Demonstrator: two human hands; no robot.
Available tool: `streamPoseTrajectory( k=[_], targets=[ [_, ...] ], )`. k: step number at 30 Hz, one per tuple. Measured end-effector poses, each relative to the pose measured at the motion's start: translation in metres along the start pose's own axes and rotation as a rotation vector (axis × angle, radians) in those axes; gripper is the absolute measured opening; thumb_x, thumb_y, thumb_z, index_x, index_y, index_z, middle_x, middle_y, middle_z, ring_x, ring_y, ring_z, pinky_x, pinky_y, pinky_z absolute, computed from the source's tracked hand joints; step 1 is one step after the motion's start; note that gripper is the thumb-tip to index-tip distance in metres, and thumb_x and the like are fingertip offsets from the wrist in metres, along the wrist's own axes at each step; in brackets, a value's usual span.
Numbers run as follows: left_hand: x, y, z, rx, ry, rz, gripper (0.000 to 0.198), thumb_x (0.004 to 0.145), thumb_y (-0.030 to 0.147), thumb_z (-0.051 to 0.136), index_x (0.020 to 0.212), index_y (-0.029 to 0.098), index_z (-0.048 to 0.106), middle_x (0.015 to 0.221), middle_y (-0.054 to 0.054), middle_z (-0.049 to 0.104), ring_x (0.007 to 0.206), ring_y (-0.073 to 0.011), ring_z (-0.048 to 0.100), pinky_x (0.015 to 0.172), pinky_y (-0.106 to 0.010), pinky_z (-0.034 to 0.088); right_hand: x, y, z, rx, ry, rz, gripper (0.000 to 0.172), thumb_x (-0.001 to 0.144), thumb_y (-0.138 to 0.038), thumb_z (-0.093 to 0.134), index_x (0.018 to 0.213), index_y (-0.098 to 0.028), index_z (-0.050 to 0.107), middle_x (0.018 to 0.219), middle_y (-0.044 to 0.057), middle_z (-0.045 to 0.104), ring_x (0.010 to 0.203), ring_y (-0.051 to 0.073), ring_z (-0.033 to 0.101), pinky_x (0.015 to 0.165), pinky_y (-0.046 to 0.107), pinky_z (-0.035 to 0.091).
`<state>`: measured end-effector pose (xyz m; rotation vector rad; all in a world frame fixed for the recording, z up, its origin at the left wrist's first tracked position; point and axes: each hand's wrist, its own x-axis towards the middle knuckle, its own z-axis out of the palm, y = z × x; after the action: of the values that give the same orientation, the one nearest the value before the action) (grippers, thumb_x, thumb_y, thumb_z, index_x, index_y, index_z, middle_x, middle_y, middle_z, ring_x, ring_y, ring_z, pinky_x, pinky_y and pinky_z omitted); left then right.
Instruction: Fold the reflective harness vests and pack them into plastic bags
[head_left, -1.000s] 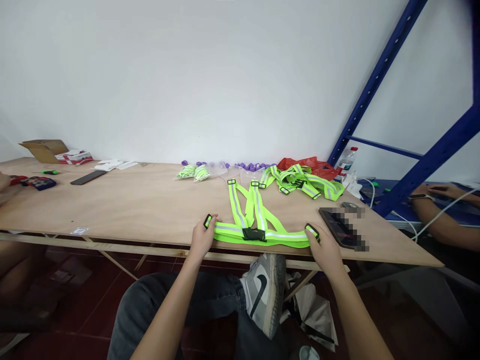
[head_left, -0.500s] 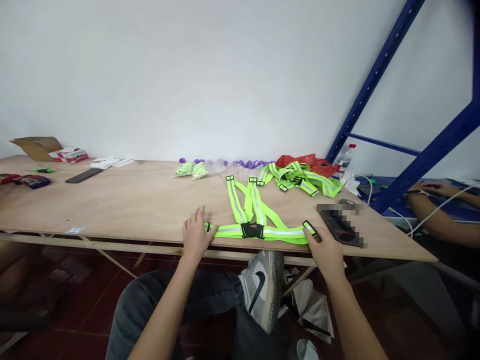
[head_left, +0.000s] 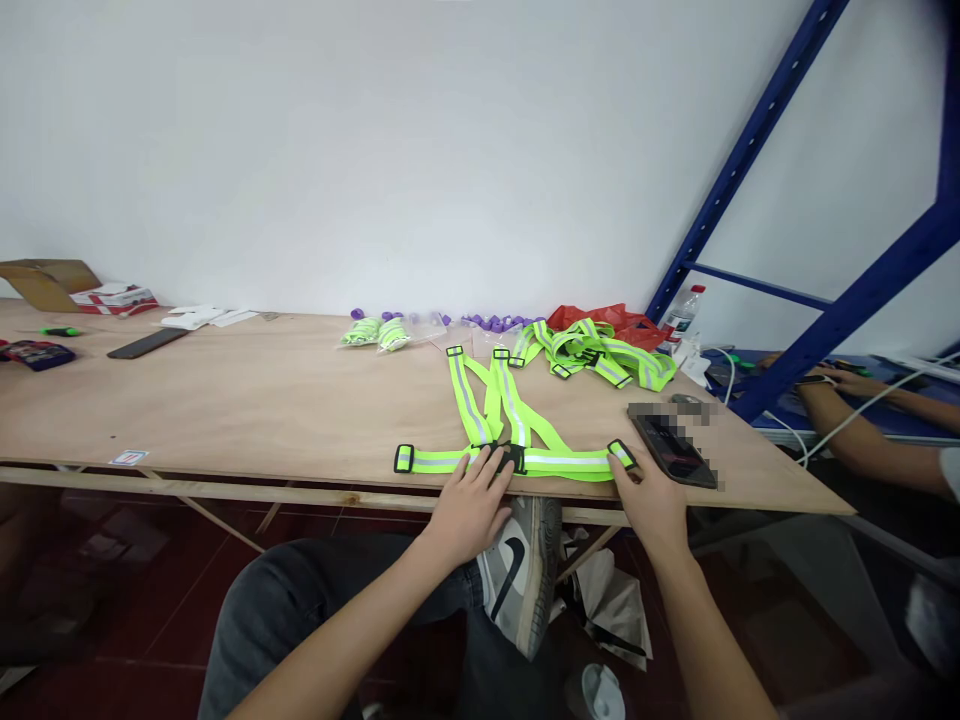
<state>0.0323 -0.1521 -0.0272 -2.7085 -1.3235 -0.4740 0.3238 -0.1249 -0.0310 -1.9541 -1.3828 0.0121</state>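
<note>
A neon-yellow reflective harness vest (head_left: 568, 461) with grey-white stripes lies spread along the table's front edge. My left hand (head_left: 471, 503) rests on its waist strap beside the black buckle (head_left: 513, 456), fingers stretched out and partly covering the buckle. At the strap's right end, my right hand (head_left: 654, 503) pinches the band by a black slider (head_left: 621, 453). The opposite end, with another black slider (head_left: 404, 459), lies free on the wood. Two shoulder straps run away from the waist strap towards the wall.
Behind lies a heap of similar vests (head_left: 592, 352) by a red plastic bag (head_left: 611, 322). Bagged vests (head_left: 391, 334) and purple rolls (head_left: 495, 323) line the wall. A phone (head_left: 673, 447) lies near my right hand. A blue rack (head_left: 847, 330) and another person's arm (head_left: 840, 410) are at right.
My left hand has let go of the strap's left end and moved right to the buckle. My right hand stays at the right end. The view has shifted slightly.
</note>
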Motion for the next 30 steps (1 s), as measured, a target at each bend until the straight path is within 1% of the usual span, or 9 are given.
streamPoseTrajectory(
  k=[5,8,11,14,18,21,25,28,30],
  targets=[
    [-0.003,0.007,0.001,0.072,-0.002,-0.059,0.06,0.095,0.031,0.052,0.152,0.014,0.04,0.154,-0.016,0.042,0.141,-0.0342,0.038,0.117,-0.053,0.029,0.006,-0.002,-0.006,-0.059,-0.018,-0.027,0.032,0.08,-0.053,0.056,0.081,-0.022,0.065,0.066,0.006,0.069,0.062,0.025,0.063,0.059,0.031,0.038],
    [-0.003,0.016,0.002,0.099,-0.008,-0.126,0.058,0.095,0.028,0.051,0.151,0.015,0.042,0.151,-0.015,0.046,0.136,-0.0338,0.044,0.114,-0.054,0.032,0.011,-0.011,-0.013,-0.052,0.033,-0.058,0.035,0.08,-0.059,0.055,0.073,-0.024,0.056,0.059,0.004,0.064,0.056,0.023,0.059,0.057,0.03,0.035],
    [-0.003,0.024,0.004,0.102,-0.015,-0.169,0.059,0.095,0.027,0.051,0.152,0.016,0.042,0.154,-0.014,0.044,0.135,-0.0351,0.043,0.111,-0.054,0.036,0.015,-0.039,-0.022,-0.031,0.136,-0.13,0.04,0.083,-0.062,0.052,0.077,-0.023,0.057,0.06,0.004,0.063,0.056,0.021,0.057,0.055,0.029,0.033],
    [-0.003,0.028,0.002,0.102,-0.018,-0.192,0.061,0.094,0.027,0.053,0.152,0.016,0.042,0.155,-0.012,0.043,0.133,-0.0378,0.044,0.109,-0.054,0.038,0.01,-0.088,-0.025,-0.022,0.215,-0.281,0.039,0.09,-0.057,0.049,0.083,-0.021,0.06,0.063,0.003,0.063,0.058,0.019,0.057,0.055,0.027,0.031],
    [-0.002,0.03,0.001,0.106,-0.012,-0.214,0.059,0.092,0.027,0.057,0.149,0.016,0.047,0.152,-0.013,0.046,0.13,-0.0388,0.046,0.107,-0.053,0.04,-0.014,-0.163,-0.001,-0.027,0.041,-0.699,0.03,0.1,-0.04,0.045,0.087,-0.019,0.063,0.071,0.004,0.067,0.064,0.017,0.058,0.06,0.027,0.032],
    [0.0,0.031,0.008,0.106,-0.005,-0.207,0.055,0.093,0.028,0.056,0.147,0.019,0.05,0.148,-0.013,0.051,0.134,-0.0383,0.043,0.111,-0.056,0.036,-0.037,-0.2,0.029,-0.132,-0.164,-0.917,0.021,0.101,-0.029,0.047,0.091,-0.02,0.063,0.077,0.004,0.069,0.072,0.018,0.059,0.062,0.028,0.03],
    [0.0,0.031,0.021,0.116,-0.022,-0.236,0.056,0.096,0.029,0.051,0.151,0.021,0.045,0.151,-0.013,0.048,0.142,-0.0386,0.036,0.115,-0.063,0.025,-0.052,-0.214,0.055,-0.195,-0.403,-0.93,0.011,0.098,-0.021,0.053,0.09,-0.022,0.061,0.083,0.004,0.069,0.076,0.018,0.06,0.061,0.029,0.028],
    [-0.002,0.031,0.023,0.113,-0.027,-0.226,0.058,0.097,0.033,0.051,0.153,0.023,0.042,0.152,-0.014,0.046,0.142,-0.0401,0.034,0.115,-0.066,0.022,-0.051,-0.208,0.059,-0.143,-0.452,-0.915,0.005,0.095,-0.023,0.059,0.09,-0.022,0.06,0.085,0.003,0.068,0.078,0.018,0.06,0.062,0.028,0.03],
    [-0.004,0.031,0.02,0.114,-0.042,-0.208,0.059,0.096,0.034,0.053,0.153,0.021,0.042,0.151,-0.017,0.047,0.141,-0.043,0.036,0.112,-0.069,0.023,-0.048,-0.201,0.058,-0.076,-0.475,-0.921,0.009,0.092,-0.026,0.066,0.087,-0.021,0.059,0.086,0.002,0.067,0.08,0.018,0.06,0.064,0.027,0.033]
  ],
)
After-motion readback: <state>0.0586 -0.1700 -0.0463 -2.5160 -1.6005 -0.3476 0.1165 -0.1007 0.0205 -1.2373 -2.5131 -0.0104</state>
